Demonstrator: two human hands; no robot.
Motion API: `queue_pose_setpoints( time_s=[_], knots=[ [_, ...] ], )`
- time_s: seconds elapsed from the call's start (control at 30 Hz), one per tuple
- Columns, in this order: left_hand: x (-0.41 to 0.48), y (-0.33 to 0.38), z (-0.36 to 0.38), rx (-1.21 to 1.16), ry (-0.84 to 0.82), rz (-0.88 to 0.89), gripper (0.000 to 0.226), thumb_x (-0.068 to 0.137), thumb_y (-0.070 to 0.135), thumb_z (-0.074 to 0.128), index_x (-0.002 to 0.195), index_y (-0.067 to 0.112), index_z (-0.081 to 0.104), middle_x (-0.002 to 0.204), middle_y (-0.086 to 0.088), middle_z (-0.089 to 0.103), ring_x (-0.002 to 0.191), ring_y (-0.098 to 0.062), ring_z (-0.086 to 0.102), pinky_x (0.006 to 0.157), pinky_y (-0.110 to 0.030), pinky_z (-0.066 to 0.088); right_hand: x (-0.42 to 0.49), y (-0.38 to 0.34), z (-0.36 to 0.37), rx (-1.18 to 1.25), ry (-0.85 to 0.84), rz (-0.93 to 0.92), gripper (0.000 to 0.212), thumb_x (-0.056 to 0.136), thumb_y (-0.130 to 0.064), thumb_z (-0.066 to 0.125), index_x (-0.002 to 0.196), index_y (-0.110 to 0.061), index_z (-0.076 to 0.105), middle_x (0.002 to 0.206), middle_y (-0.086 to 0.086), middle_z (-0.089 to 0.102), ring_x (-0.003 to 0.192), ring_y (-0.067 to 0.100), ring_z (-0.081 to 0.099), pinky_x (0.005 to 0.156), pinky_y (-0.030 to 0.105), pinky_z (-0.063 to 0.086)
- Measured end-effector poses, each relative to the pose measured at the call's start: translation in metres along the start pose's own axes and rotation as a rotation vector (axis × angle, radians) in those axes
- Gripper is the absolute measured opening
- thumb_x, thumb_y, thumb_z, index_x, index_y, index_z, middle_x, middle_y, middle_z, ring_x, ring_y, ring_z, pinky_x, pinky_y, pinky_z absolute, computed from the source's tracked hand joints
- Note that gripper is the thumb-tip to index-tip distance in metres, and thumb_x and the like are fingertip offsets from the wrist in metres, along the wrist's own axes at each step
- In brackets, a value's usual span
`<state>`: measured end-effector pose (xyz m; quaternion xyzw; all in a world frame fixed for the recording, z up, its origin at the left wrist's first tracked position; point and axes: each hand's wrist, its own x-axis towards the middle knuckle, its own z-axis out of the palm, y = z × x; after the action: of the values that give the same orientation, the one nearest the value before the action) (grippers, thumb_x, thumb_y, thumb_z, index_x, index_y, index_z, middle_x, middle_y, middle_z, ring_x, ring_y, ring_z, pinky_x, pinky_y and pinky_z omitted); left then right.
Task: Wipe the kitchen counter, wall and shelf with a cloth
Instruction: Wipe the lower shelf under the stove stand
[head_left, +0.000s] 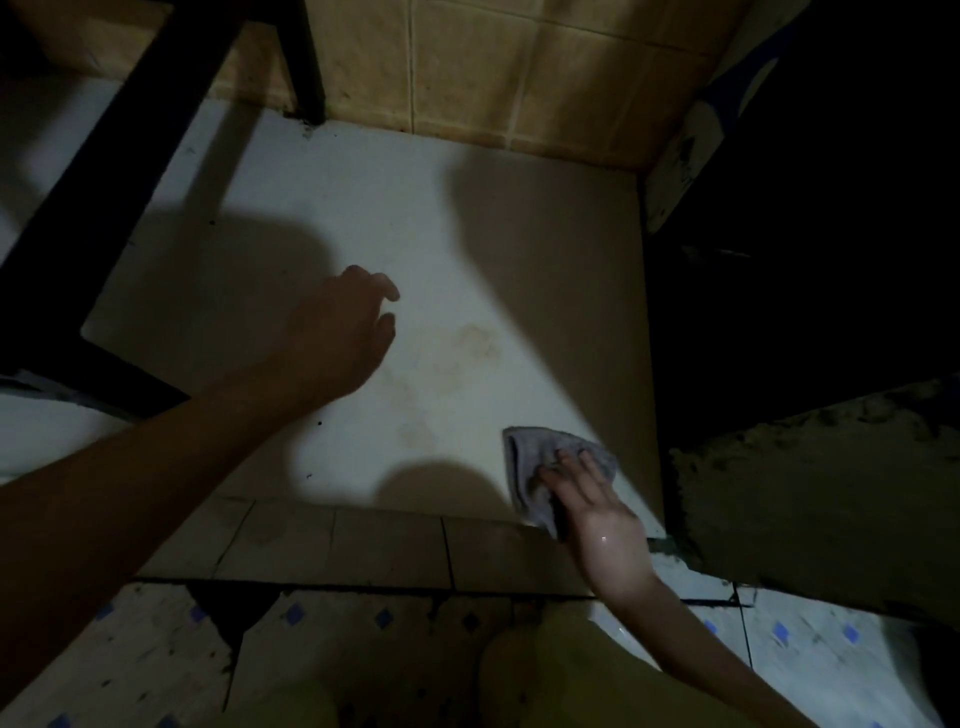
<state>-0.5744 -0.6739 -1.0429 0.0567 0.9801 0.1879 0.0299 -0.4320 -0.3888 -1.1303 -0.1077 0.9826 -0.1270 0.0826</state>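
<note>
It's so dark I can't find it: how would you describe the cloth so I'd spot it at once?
Start with the pale counter below the tan tiled wall. Follow its front edge to the near right corner, where the right hand presses on the cloth. It is a crumpled grey rag, the only loose thing there.

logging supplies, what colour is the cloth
Grey; the cloth shows best in the head view.
</note>
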Motion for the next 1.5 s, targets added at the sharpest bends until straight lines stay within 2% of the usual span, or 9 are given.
queue_pose_setpoints(
  time_s=[0.17, 0.37, 0.6, 0.77, 0.93, 1.1, 1.3, 1.43, 1.5],
  knots=[
    [-0.006, 0.006, 0.003, -0.064, 0.004, 0.036, 0.024, 0.092, 0.016, 0.051, 0.115, 0.010, 0.057, 0.120, -0.018, 0.052, 0.106, -0.036, 0.053, 0.095, -0.045, 0.041, -0.009, 0.014, -0.003, -0.035, 0.019, 0.130, 0.050, 0.090, -0.008, 0.053, 0.138, -0.022, 0.048, 0.153, 0.003, 0.032, 0.146, 0.022, 0.020, 0.106, 0.031, 0.040],
    [-0.017, -0.007, -0.003, -0.020, 0.017, 0.018, 0.026, 0.094, 0.019, 0.049, 0.118, 0.011, 0.055, 0.122, -0.015, 0.052, 0.108, -0.033, 0.052, 0.094, -0.044, 0.042, 0.004, -0.011, 0.000, -0.050, 0.012, 0.131, 0.050, 0.081, 0.000, 0.065, 0.127, -0.017, 0.060, 0.142, 0.013, 0.048, 0.136, 0.035, 0.039, 0.082, 0.041, 0.057],
    [-0.031, -0.045, -0.012, 0.079, -0.089, -0.037, 0.032, 0.096, 0.020, 0.040, 0.123, 0.009, 0.054, 0.129, -0.014, 0.051, 0.119, -0.033, 0.047, 0.101, -0.041, 0.036, 0.048, -0.080, 0.026, -0.125, -0.099, -0.185, 0.055, 0.058, -0.018, 0.086, 0.111, -0.022, 0.070, 0.120, 0.010, 0.067, 0.112, 0.032, 0.063, 0.061, 0.036, 0.061],
    [-0.045, -0.052, -0.024, 0.100, -0.027, -0.118, 0.028, 0.097, 0.020, 0.037, 0.117, 0.010, 0.054, 0.122, -0.012, 0.053, 0.108, -0.031, 0.050, 0.090, -0.038, 0.042, 0.078, -0.145, 0.046, -0.090, -0.195, -0.356, 0.045, 0.091, -0.026, 0.051, 0.136, -0.019, 0.051, 0.149, 0.014, 0.039, 0.140, 0.041, 0.028, 0.106, 0.054, 0.036],
    [-0.049, -0.060, -0.030, 0.128, -0.025, -0.131, 0.027, 0.097, 0.021, 0.039, 0.115, 0.008, 0.054, 0.120, -0.014, 0.052, 0.108, -0.032, 0.050, 0.091, -0.044, 0.043, 0.090, -0.186, 0.043, -0.171, -0.160, -0.467, 0.030, 0.067, -0.041, 0.060, 0.093, -0.037, 0.073, 0.108, -0.005, 0.072, 0.104, 0.023, 0.068, 0.066, 0.030, 0.058],
    [-0.044, -0.056, -0.028, 0.135, -0.073, -0.139, 0.030, 0.098, 0.023, 0.037, 0.121, 0.010, 0.052, 0.125, -0.012, 0.048, 0.113, -0.029, 0.045, 0.094, -0.040, 0.040, 0.090, -0.166, 0.052, -0.157, -0.023, -0.512, 0.026, 0.079, -0.038, 0.057, 0.102, -0.039, 0.069, 0.117, -0.011, 0.068, 0.113, 0.017, 0.063, 0.067, 0.024, 0.056],
    [-0.036, -0.041, -0.020, 0.099, -0.118, -0.076, 0.037, 0.098, 0.025, 0.030, 0.121, 0.006, 0.053, 0.127, -0.015, 0.050, 0.114, -0.031, 0.047, 0.097, -0.042, 0.037, 0.083, -0.117, 0.037, -0.121, 0.027, -0.411, 0.030, 0.076, -0.028, 0.066, 0.107, -0.029, 0.069, 0.122, -0.004, 0.066, 0.116, 0.023, 0.061, 0.063, 0.027, 0.058],
    [-0.031, -0.032, -0.014, 0.088, -0.115, -0.024, 0.030, 0.096, 0.018, 0.040, 0.120, 0.007, 0.055, 0.125, -0.015, 0.051, 0.113, -0.031, 0.047, 0.095, -0.038, 0.034, 0.067, -0.059, 0.025, -0.026, -0.066, -0.204, 0.043, 0.088, -0.021, 0.059, 0.130, -0.027, 0.052, 0.147, -0.001, 0.044, 0.141, 0.025, 0.032, 0.095, 0.036, 0.049],
    [-0.025, -0.029, -0.011, 0.093, -0.126, -0.013, 0.029, 0.097, 0.020, 0.038, 0.118, 0.009, 0.055, 0.125, -0.014, 0.051, 0.113, -0.030, 0.047, 0.096, -0.038, 0.034, 0.056, -0.037, 0.015, 0.001, -0.024, -0.090, 0.051, 0.078, -0.018, 0.070, 0.126, -0.023, 0.057, 0.142, 0.003, 0.050, 0.137, 0.027, 0.038, 0.093, 0.037, 0.051]
  ],
)
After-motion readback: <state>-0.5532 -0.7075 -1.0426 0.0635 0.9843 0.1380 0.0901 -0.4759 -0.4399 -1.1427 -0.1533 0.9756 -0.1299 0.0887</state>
